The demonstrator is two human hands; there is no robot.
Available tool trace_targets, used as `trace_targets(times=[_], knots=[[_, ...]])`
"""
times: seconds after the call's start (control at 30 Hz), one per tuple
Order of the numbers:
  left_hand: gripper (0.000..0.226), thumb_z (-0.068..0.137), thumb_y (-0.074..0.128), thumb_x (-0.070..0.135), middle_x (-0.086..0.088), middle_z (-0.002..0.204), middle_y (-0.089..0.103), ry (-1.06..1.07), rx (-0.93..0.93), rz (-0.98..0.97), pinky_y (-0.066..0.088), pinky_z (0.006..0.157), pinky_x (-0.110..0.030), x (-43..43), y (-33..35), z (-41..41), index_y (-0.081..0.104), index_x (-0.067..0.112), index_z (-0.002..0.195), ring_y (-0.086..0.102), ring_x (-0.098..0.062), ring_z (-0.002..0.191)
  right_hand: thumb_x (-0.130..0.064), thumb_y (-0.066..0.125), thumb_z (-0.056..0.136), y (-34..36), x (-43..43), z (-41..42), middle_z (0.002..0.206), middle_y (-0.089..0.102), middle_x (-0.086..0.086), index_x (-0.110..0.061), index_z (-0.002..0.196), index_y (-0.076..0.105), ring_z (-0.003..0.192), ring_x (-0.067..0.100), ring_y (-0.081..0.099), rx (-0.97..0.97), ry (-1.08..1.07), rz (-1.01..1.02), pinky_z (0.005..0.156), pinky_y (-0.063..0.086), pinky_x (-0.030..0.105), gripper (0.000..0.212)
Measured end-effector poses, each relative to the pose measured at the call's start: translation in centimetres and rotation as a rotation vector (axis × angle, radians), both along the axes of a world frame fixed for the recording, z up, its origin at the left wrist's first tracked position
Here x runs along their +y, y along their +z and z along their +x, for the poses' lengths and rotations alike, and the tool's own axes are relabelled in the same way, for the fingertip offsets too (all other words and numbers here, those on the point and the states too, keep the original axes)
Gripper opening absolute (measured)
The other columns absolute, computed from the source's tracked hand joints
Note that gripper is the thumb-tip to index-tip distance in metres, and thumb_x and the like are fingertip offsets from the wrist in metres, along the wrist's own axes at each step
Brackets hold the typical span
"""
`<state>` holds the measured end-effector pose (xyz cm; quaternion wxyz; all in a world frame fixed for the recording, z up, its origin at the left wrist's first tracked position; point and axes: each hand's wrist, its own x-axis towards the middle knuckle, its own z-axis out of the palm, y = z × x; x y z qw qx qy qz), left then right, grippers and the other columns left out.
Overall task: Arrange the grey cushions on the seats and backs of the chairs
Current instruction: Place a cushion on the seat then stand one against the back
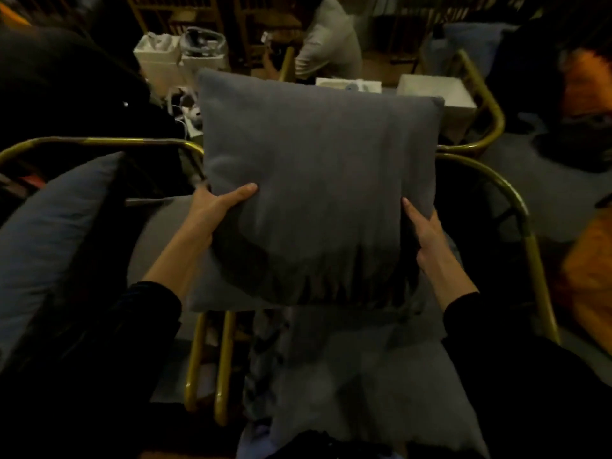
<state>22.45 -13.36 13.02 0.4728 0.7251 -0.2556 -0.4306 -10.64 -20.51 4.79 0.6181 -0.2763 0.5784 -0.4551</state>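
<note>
Above the seat cushion point(371, 376) of the brass-framed chair point(530, 240), the grey cushion point(318, 180) stood nearly upright, held off the seat. The left hand point(212, 213) clasped its lower left edge, thumb across the front; the right hand point(427, 233) clasped its lower right edge. Left of it, a second grey cushion point(49, 233) leaned in the neighbouring chair point(99, 142). Beyond it stood white boxes point(440, 91). No writing was legible.

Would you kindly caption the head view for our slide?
Both hands, left and right, hold a grey cushion upright above a gold-framed chair.
</note>
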Motion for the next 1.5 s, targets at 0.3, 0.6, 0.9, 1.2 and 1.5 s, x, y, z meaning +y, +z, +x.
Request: trace_targets(times=[0.3,0.6,0.9,1.2,1.5], knots=[[0.059,0.059,0.079,-0.01,-0.001,0.108,0.071,-0.299,0.093,0.045,0.053,0.094,-0.043,-9.1,-4.4,-11.2,0.064,0.012,0.111,0.064,-0.026,0.111,-0.029,0.086,0.055,0.6,-6.9,-13.8,0.134,0.059,0.001,-0.024,0.143,0.041,0.118,0.02,0.06,-0.068,-0.072,-0.105,0.097,0.052,0.039,0.098],[0.078,0.058,0.071,-0.014,-0.002,0.125,0.061,-0.062,0.097,0.032,0.051,0.097,-0.051,-13.5,-8.5,-11.0,0.052,0.016,0.128,0.054,-0.03,0.121,0.012,0.058,0.081,-1.5,-13.6,-13.7,0.123,0.059,-0.002,-0.036,0.122,0.051,0.11,0.018,0.059,-0.107,0.018,-0.1,0.081,0.056,0.035,0.064],[0.044,0.091,0.062,0.017,-0.001,0.129,0.06,-0.052,0.319,0.181,0.041,0.108,-0.05,-11.1,-16.2,-13.2,0.047,0.025,0.131,0.053,-0.026,0.124,-0.038,0.054,0.095,-10.4,-10.3,-12.6,0.148,0.041,-0.007,-0.036,0.15,0.019,0.132,0.019,0.043,-0.015,0.025,0.173,0.101,0.045,0.038,0.065],[0.113,0.049,0.083,0.065,-0.001,0.143,0.052,0.05,0.202,0.127,0.041,0.111,-0.04,-12.5,-15.7,-13.5,0.044,0.017,0.144,0.051,-0.023,0.13,-0.041,0.048,0.097,-10.4,-10.6,-11.6,0.155,0.034,0.001,-0.029,0.151,0.02,0.141,0.025,0.034,0.23,-0.08,0.101,0.11,0.033,0.036,0.062],[0.071,0.093,0.052,0.047,-0.011,0.153,0.039,0.067,-0.148,0.152,0.033,0.115,-0.039,-10.2,-17.3,-16.9,0.026,0.016,0.151,0.038,-0.029,0.14,-0.027,0.038,0.102,-11.4,-6.7,-7.8,0.158,0.026,0.011,-0.009,0.153,0.018,0.145,0.027,0.027,0.491,-0.119,0.124,0.115,0.023,0.03,0.057]])
